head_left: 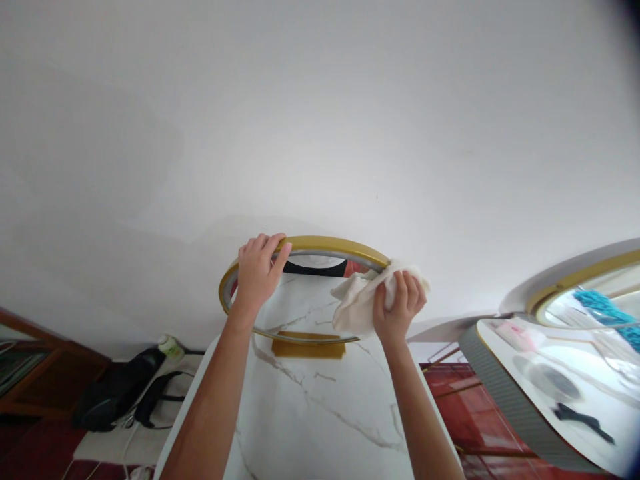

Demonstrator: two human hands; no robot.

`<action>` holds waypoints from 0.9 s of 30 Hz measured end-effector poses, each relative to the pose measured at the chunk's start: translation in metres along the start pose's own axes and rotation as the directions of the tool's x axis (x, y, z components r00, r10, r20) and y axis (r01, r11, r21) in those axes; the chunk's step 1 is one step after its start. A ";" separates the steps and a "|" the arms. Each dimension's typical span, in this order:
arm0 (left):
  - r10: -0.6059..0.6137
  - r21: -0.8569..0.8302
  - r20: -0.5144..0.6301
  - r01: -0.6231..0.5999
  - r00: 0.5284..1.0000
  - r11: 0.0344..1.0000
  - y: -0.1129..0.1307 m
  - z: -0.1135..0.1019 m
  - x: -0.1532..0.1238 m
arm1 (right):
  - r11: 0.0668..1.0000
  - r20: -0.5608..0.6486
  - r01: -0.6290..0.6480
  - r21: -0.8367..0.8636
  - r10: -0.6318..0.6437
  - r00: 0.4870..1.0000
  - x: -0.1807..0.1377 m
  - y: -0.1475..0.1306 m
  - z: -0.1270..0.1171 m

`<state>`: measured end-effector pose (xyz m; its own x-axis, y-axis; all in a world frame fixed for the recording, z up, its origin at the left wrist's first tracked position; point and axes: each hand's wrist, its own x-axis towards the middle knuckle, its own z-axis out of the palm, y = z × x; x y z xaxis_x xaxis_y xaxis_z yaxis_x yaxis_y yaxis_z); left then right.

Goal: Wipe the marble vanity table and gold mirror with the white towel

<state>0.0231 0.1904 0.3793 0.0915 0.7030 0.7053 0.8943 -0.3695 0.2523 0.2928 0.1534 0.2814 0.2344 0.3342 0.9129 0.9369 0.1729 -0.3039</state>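
Note:
A round mirror (300, 303) with a gold rim (335, 243) stands on a white marble-patterned tabletop (310, 413), by a gold base plate (309, 348). The upper left of the rim is gripped by my left hand (260, 270), fingers over the outside and thumb on the inner side. Bunched in my right hand (400, 303) is an off-white cloth (355, 303), pressed round the right side of the rim. The cloth hides that part of the mirror. Marble veins and a dark shape show in the glass.
A pale wall (320, 133) rises right behind the mirror. To the right, another white table (545, 387) carries a second gold-rimmed mirror (555, 287), a pink-and-white packet (517, 333) and a black item (583, 421). A black bag (120, 390) and a greenish-white container (170, 348) are at lower left.

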 end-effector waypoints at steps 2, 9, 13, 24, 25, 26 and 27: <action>-0.002 0.000 -0.002 0.002 1.000 1.000 0.000 0.000 0.000 | 0.999 0.037 0.043 -0.006 -0.043 0.998 0.008 -0.013 -0.001; 0.006 -0.007 -0.003 -0.006 1.000 1.000 0.002 -0.001 0.000 | 0.960 0.259 0.276 -0.037 -0.258 0.931 0.032 -0.074 0.001; 0.008 -0.002 0.003 -0.008 1.000 1.000 0.003 0.000 0.000 | 0.917 0.342 0.398 0.009 -0.377 0.861 0.034 -0.099 0.007; -0.005 -0.022 0.009 0.005 1.000 1.000 0.002 -0.002 0.000 | 0.871 0.374 0.487 0.068 -0.474 0.797 0.001 -0.077 0.019; -0.004 -0.027 0.010 0.005 1.000 1.000 0.002 -0.002 0.000 | 0.876 0.355 0.480 0.046 -0.464 0.812 -0.002 -0.070 0.019; -0.003 -0.031 0.012 0.004 1.000 1.000 0.002 -0.002 0.000 | 0.883 0.331 0.470 0.019 -0.449 0.830 -0.005 -0.062 0.018; -0.003 -0.033 0.011 0.003 1.000 0.999 0.002 -0.002 0.000 | 0.889 0.306 0.457 -0.014 -0.432 0.848 -0.009 -0.054 0.018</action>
<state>0.0240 0.1887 0.3808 0.0938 0.7108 0.6971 0.8796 -0.3872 0.2764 0.2352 0.1579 0.2849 -0.2850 0.4926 0.8223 0.9438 0.2940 0.1510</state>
